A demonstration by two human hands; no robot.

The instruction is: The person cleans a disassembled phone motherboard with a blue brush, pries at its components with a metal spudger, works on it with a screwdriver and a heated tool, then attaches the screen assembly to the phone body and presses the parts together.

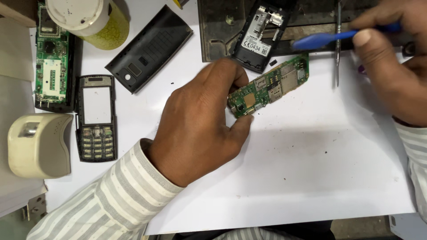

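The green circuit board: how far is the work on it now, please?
Done: the phone is apart. The back cover, keypad front frame and rear housing lie separately on the white sheet.
In hand: the left hand pinches the green circuit board; the right hand holds a blue tool just above it.
Left: nothing is reassembled yet; the board is still outside any housing.

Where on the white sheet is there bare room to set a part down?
Bare: the wide stretch of white sheet below the green circuit board held by the left hand, toward the right hand. Crowded: left edge by the keypad frame, and the top.
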